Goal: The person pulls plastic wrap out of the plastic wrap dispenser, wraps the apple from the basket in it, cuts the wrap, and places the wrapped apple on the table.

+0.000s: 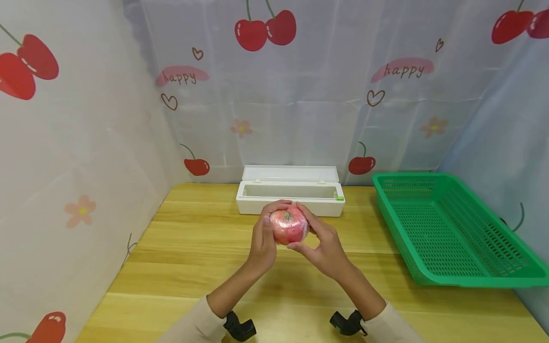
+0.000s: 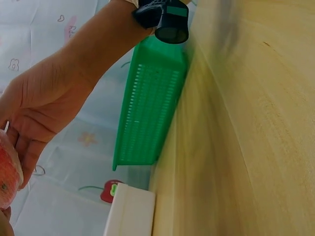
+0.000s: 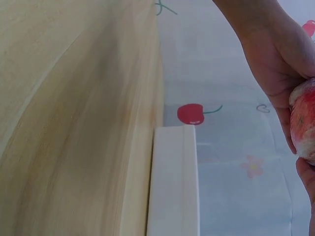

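Observation:
A red apple point(image 1: 288, 227) in shiny clear plastic wrap is held above the table, stem side facing up. My left hand point(image 1: 263, 238) grips its left side, with the thumb along the near face. From the right, my right hand point(image 1: 323, 244) holds it between the thumb below and the fingers on top. Only part of the wrapped apple point(image 2: 7, 172) enters the left wrist view, at the left edge, against the right hand's fingers. The right wrist view catches the apple point(image 3: 304, 120) at its right edge.
Behind the hands stands a long white box point(image 1: 291, 205) with its lid point(image 1: 290, 173) raised and a small green piece at its right end. A green perforated basket point(image 1: 422, 274) sits at the right of the wooden table point(image 1: 171, 267). Cherry-printed curtains point(image 1: 300, 95) enclose the table.

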A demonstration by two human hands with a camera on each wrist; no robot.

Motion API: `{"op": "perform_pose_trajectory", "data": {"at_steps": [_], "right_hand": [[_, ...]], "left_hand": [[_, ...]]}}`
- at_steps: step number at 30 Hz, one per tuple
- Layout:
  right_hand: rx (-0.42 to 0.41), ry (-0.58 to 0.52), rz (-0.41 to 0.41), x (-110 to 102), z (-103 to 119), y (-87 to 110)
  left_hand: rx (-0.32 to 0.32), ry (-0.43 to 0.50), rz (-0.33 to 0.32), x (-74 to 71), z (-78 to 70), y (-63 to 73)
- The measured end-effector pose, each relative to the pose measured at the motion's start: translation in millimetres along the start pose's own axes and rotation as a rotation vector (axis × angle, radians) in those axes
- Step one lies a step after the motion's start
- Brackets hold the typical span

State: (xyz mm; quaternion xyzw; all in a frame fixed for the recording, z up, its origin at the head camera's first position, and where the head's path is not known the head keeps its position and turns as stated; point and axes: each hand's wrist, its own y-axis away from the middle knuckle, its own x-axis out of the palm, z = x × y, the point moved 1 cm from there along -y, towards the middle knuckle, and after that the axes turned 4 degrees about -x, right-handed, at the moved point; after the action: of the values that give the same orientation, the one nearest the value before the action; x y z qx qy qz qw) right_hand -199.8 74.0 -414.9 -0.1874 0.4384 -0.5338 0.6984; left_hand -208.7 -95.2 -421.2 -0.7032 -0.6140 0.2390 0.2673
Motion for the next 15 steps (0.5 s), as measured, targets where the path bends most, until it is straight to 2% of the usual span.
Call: {"op": "perform_pose_trajectory", "data": {"at_steps": [6, 10, 15], "right_hand": [[-0.032, 0.002, 0.015, 1.6, 1.5, -1.1], [-0.032, 0.019, 0.004, 2.6, 2.0, -0.3], [-0.024, 0.002, -0.01, 3.3, 2.4, -0.1]], "left_hand": [[0.011, 0.016, -0.029, -3.8, 2.3, -2.0], [0.041, -0.035, -0.019, -5.2, 1.8, -2.4], [0.044, -0.09, -0.052, -2.4, -0.6, -0.5]]}}
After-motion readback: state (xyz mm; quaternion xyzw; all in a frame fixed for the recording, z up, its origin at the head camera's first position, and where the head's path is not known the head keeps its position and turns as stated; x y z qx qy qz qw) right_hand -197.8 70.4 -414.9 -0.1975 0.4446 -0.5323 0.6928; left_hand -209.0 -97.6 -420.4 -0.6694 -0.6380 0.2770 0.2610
